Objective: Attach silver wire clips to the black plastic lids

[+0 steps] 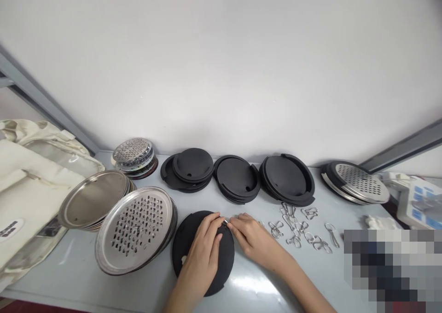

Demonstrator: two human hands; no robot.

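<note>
A black round lid [188, 239] lies flat on the grey table [83, 276] in front of me. My left hand [202, 253] rests on top of it, fingers closed toward its far edge. My right hand [250, 237] comes in from the right and pinches a small metal clip [225, 222] at the lid's rim, where the fingertips of both hands meet. Several loose wire clips [297, 228] lie scattered on the table just right of my right hand.
Stacks of black lids [193, 168] [238, 177] [288, 179] line the back wall. Perforated metal discs [136, 225] and plain metal discs [93, 198] are stacked at left, more perforated discs [134, 153] behind them, and a lid with a perforated disc [359, 182] at right. Cream cloth bag [24, 184] far left.
</note>
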